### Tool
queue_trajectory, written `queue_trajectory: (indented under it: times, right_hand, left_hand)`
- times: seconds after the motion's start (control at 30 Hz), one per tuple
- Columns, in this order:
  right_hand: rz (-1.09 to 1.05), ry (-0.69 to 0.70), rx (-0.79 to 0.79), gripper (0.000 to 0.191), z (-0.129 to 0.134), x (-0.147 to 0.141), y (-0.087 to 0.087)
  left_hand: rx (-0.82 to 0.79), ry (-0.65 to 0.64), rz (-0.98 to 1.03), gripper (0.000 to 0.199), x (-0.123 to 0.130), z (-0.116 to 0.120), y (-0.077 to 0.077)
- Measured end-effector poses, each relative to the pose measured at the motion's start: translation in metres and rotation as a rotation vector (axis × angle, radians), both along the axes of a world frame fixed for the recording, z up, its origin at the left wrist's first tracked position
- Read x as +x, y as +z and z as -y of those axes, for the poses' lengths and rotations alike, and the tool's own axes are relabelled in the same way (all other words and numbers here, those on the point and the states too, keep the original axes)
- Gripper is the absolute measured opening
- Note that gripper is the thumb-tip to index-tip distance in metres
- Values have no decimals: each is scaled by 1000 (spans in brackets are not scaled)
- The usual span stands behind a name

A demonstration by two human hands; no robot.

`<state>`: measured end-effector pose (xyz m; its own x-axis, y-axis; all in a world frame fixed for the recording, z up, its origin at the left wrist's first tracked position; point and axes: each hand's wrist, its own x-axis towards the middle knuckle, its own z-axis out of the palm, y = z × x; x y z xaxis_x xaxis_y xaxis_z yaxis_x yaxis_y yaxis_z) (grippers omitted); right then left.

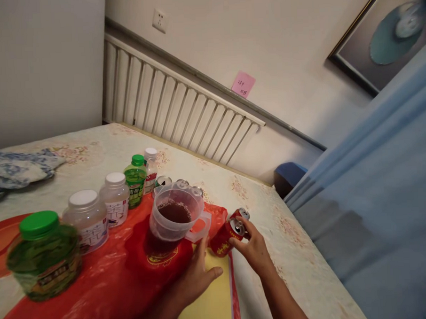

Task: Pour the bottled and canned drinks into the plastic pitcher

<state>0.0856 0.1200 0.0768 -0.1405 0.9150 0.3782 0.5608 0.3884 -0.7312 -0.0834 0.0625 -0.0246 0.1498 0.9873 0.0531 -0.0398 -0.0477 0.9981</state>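
A clear plastic pitcher [176, 215] of dark reddish liquid stands on the red plastic sheet [108, 277]. My left hand [197, 275] is below its handle, thumb spread from the fingers, holding nothing. My right hand [252, 247] has its fingers and thumb around the top of an opened red can [223, 238], which is tilted. Behind it stands another red can [242, 213]. More can tops show behind the pitcher, partly hidden by it.
Left of the pitcher stand green-capped bottles [44, 256] and white-capped jars [86, 221]. A yellow sheet [208, 296] lies in front. Farther off are bundled cloth [19, 170], a radiator [175, 100] and a blue curtain [384, 194].
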Motion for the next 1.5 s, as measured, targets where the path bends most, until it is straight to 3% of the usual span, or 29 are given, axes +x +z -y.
queue_trajectory:
  times: [0.2, 0.4, 0.57, 0.83, 0.97, 1.13, 1.3, 1.5]
  right_hand:
    - [-5, 8, -46, 56, 51, -13, 2]
    - [-63, 74, -132, 49, 74, -24, 10]
    - [-108, 66, -207, 25, 78, -24, 13]
    - [-227, 100, -306, 26, 76, -30, 1]
    - [-226, 103, -310, 31, 69, -30, 10]
    - [-288, 67, -247, 34, 38, -31, 14]
    - [-391, 205, -261, 37, 5, -51, 9]
    - [-408, 453, -368, 36, -13, -82, -2]
  left_hand:
    - [206, -42, -12, 77, -7, 6, 24]
    - [225, -104, 16, 64, -17, 17, 45]
    - [194, -87, -101, 68, -22, 23, 43]
    - [175, -89, -106, 75, -30, 28, 33]
    - [126, -76, -119, 77, -35, 32, 40]
    - [116, -90, -94, 73, -40, 36, 47]
    - [111, -109, -86, 77, -45, 39, 44]
    - [106, -120, -105, 80, -53, 45, 43]
